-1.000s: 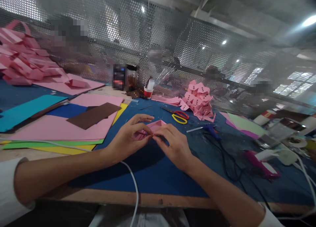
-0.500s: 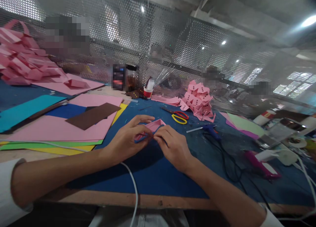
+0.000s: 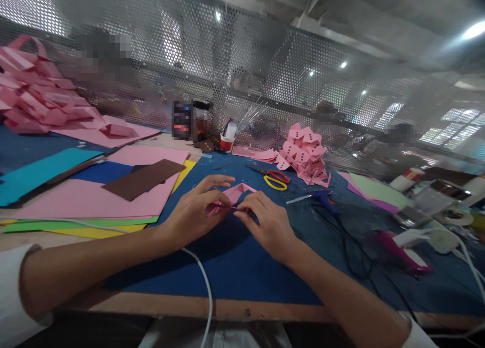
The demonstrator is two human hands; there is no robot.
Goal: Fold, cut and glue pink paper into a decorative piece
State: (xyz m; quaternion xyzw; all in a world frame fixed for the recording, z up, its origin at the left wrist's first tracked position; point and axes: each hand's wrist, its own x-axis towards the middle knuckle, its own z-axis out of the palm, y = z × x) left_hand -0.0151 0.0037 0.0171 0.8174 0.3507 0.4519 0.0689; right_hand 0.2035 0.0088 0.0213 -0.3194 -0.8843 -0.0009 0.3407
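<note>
Between my hands is a folded pink paper strip point(image 3: 239, 189), bent into a pointed loop above the blue table mat. My left hand point(image 3: 199, 209) pinches one side of it between thumb and fingers; its index finger is stretched over the top. At the near edge, my right hand point(image 3: 265, 217) pinches the paper with thumb and fingertips. Part of the strip is hidden behind the fingers. Just beyond the hands lie scissors point(image 3: 276, 180) with red and yellow handles. A blue glue gun point(image 3: 325, 201) rests to the right of them.
Coloured paper sheets point(image 3: 94, 196) are stacked at left, with a brown strip point(image 3: 146, 179) on top. Pink folded pieces point(image 3: 41, 95) are heaped behind. A dotted pink paper model point(image 3: 303, 153) stands near the mesh screen. A magenta tool point(image 3: 403, 252) and cables lie at right.
The pink strip's loop has shifted and flattened slightly between my fingers. Both hands stay in nearly the same place, still pinching it.
</note>
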